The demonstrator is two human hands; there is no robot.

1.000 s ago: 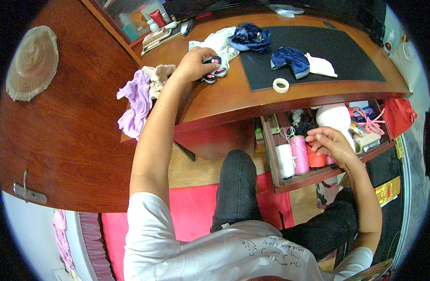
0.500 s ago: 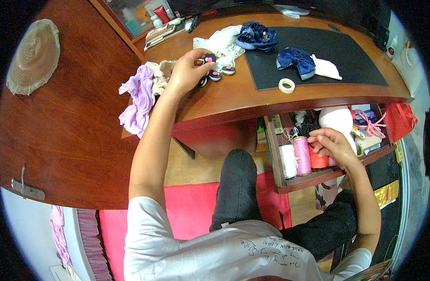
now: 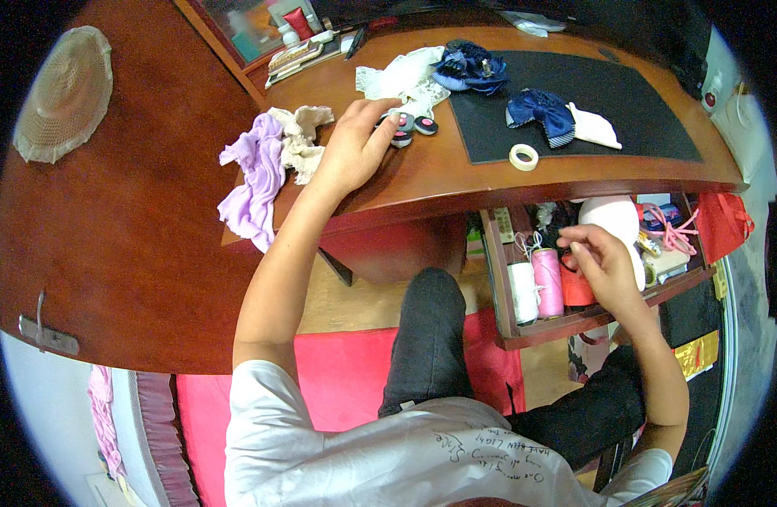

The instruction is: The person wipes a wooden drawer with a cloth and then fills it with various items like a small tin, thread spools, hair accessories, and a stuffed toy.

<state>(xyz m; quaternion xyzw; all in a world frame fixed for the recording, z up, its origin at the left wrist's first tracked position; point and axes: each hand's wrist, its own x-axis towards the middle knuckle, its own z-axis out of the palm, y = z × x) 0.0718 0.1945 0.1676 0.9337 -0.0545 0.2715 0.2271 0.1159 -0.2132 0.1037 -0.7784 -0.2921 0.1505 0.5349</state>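
My left hand [image 3: 359,145] is on the desk, its thumb and fingers closed about a cluster of small round black discs with pink centres [image 3: 424,125]. Part of the cluster is hidden under the fingers. White lace cloth [image 3: 397,78] lies just beyond it, and beige cloth [image 3: 302,144] and lilac cloth [image 3: 257,182] are to its left. My right hand [image 3: 604,266] hovers over the pulled-out drawer, fingers loosely bent and apart, with nothing seen in them. Below and beside it are a pink thread spool [image 3: 547,283], a white thread spool [image 3: 522,293] and a red item [image 3: 577,287].
A black mat [image 3: 651,101] on the desk [image 3: 439,182] carries navy bows [image 3: 541,114] and a white cloth piece [image 3: 596,128]. A tape roll [image 3: 524,157] sits at its near edge. The open drawer [image 3: 524,338] juts toward my knees. A red bag [image 3: 722,224] hangs at its right.
My left hand has come down and slightly right with the disc it held raised, now low among the other discs. My right hand has barely moved over the drawer.
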